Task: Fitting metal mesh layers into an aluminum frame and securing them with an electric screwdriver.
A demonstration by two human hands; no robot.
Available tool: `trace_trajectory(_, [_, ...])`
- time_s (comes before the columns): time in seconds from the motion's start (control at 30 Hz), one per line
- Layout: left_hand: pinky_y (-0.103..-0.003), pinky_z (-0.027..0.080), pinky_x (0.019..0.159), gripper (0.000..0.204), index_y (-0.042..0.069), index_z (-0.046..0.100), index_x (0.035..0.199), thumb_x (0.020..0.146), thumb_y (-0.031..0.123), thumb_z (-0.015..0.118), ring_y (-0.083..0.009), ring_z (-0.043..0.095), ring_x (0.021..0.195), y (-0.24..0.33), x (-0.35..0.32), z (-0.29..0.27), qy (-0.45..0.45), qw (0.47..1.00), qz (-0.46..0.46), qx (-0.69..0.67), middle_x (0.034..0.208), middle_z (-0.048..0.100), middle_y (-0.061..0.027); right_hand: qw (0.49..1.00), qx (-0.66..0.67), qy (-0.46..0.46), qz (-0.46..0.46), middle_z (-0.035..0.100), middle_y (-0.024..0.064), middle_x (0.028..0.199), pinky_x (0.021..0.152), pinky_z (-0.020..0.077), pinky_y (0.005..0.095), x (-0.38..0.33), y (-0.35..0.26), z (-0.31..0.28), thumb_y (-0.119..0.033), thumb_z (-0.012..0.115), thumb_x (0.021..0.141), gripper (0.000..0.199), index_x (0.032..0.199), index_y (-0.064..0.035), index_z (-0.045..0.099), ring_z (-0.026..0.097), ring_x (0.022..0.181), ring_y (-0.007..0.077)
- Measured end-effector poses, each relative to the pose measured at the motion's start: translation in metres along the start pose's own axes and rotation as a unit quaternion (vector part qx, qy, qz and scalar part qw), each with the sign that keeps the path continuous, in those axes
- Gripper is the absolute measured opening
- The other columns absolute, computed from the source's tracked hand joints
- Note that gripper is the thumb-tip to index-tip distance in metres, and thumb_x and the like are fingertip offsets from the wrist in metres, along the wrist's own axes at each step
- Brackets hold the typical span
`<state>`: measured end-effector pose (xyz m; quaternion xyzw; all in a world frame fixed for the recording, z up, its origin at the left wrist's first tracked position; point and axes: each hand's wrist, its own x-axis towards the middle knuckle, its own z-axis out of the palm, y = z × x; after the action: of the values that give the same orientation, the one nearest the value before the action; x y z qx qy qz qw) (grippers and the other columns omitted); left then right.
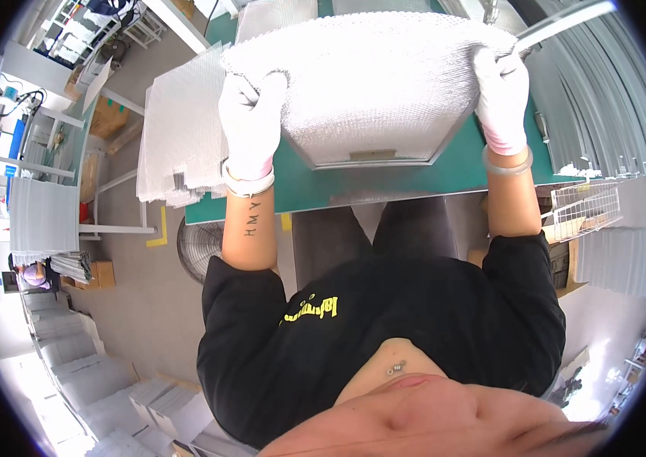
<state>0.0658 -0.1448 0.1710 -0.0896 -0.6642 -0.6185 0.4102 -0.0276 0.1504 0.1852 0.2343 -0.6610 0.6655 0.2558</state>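
Note:
A sheet of clear, silvery bubble wrap (380, 76) stretches between my two white-gloved hands over the green table. My left hand (253, 118) is closed on its left edge, thumb pressed against the fingers. My right hand (502, 95) pinches the right edge near the far corner. Below the wrap, a flat panel with a thin pale frame (372, 163) lies on the green table (323, 184). A small brownish strip shows near the panel's near edge. Whether the wrap is a loose sheet or a bag around the panel, I cannot tell.
Stacked bubble-wrap sheets (182, 126) overhang the table's left end. Many thin pale panels (601, 99) stand in a row at the right, above a white wire basket (586, 209). A floor fan (197, 244) stands below the table at left. Cartons and racks surround the area.

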Motion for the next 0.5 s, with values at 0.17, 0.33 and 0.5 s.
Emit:
trace_trajectory(0.17, [-0.020,0.043,0.062,0.013,-0.001,0.063,0.099,0.088,0.002,0.069,-0.0039,0.050,0.068,0.002,-0.011,-0.003,-0.016,0.999,-0.012,0.036,0.079,0.060,0.0014,1.000,-0.017,0.000,-0.005,0.047,-0.0073,0.064,0.053,0.0319,0.0206,-0.014,0.007,-0.008,-0.012,0.070,0.091,0.024,0.075,-0.0056,0.053,0.037,0.060,0.0011])
trace_trajectory(0.33, [-0.023,0.048,0.074,0.023,-0.002,0.062,0.111,0.089,0.004,0.067,-0.0073,0.059,0.083,0.004,-0.018,0.004,-0.015,1.000,-0.013,-0.016,0.096,0.066,-0.0028,1.000,0.009,0.013,0.007,0.050,-0.0063,0.069,0.058,0.0360,0.0207,-0.022,0.003,-0.001,-0.008,0.067,0.090,0.011,0.085,-0.0026,0.059,0.040,0.064,0.0024])
trace_trajectory(0.5, [-0.027,0.049,0.086,0.036,-0.002,0.060,0.118,0.086,0.007,0.071,-0.0116,0.061,0.096,-0.027,-0.044,-0.031,-0.165,0.967,-0.194,0.031,0.106,0.066,-0.0037,0.972,0.012,-0.165,0.169,0.066,0.0012,0.096,0.081,0.0494,0.0260,-0.045,0.016,-0.017,-0.005,0.072,0.083,0.029,0.110,0.0009,0.064,0.060,0.088,0.0092])
